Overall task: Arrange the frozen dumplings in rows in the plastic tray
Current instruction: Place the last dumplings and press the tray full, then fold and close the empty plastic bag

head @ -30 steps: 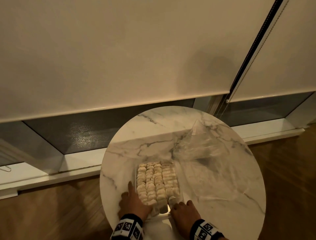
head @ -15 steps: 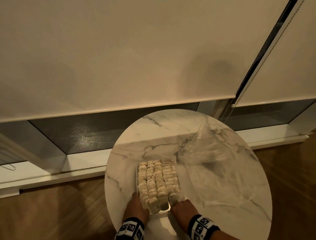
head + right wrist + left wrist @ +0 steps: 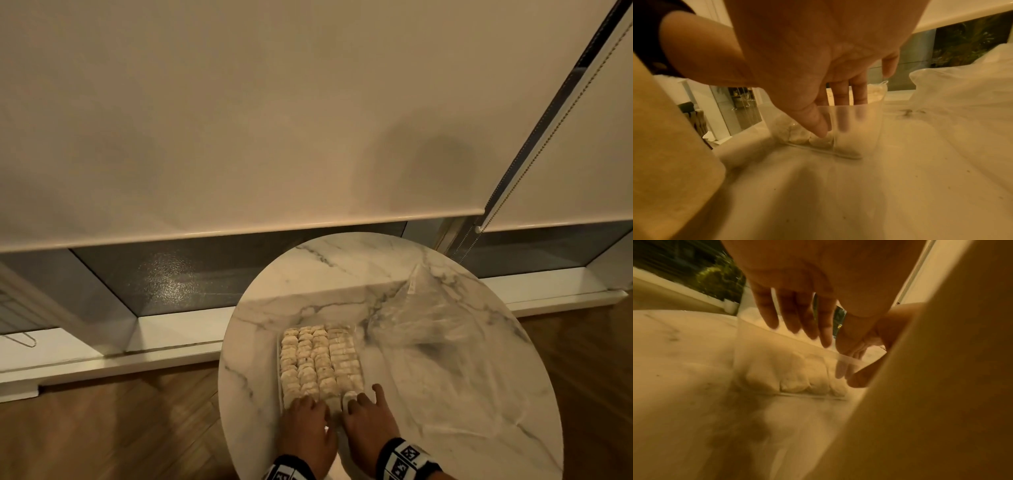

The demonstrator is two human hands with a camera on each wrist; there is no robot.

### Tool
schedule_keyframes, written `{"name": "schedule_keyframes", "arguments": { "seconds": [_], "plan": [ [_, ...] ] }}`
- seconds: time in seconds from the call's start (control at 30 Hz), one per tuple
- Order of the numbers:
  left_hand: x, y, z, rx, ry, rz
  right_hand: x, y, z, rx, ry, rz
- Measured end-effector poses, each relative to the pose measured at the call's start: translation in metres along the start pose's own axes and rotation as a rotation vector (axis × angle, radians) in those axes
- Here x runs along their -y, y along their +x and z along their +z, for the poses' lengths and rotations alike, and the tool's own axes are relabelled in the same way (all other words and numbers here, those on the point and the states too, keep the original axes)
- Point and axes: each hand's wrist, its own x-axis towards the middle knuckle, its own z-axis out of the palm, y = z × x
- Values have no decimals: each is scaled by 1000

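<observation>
Both hands, left hand [image 3: 306,432] and right hand [image 3: 368,423], reach straight, slightly spread fingers [image 3: 791,318] into the plastic tray's [image 3: 748,344] near end, seemingly to snug the frozen dumplings [image 3: 320,359] into rows.

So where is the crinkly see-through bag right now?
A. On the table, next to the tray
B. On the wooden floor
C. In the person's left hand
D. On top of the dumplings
A: the plastic bag lies flat on the round marble table, just right of the tray of dumplings, and neither hand touches it.
</observation>
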Motion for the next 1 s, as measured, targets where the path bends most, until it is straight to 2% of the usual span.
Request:
{"name": "schedule_keyframes", "arguments": {
  "seconds": [0.1,0.2,0.4,0.5,0.6,0.67,0.83,1.0],
  "plan": [
    [-4,6,14,103,2,82,1,0,4,17,69,0],
    [-2,8,22,150,-11,26,-1,0,4,86,161,35],
    [2,4,22,119,4,3,-6,-3,6,101,258,38],
    [4,2,22,116,-46,36,-10,-6,6,109,283,9],
    [8,1,23,144,6,64,-14,-12,3,64,380,-20],
    [11,3,23,128,37,62,-23,-19,3,-18,445,-29],
    [11,5,18,64,0,40,-61,-39,-4,-203,577,149],
    [9,7,14,-22,33,-55,-89,-48,14,-184,679,314]
  ]
}}
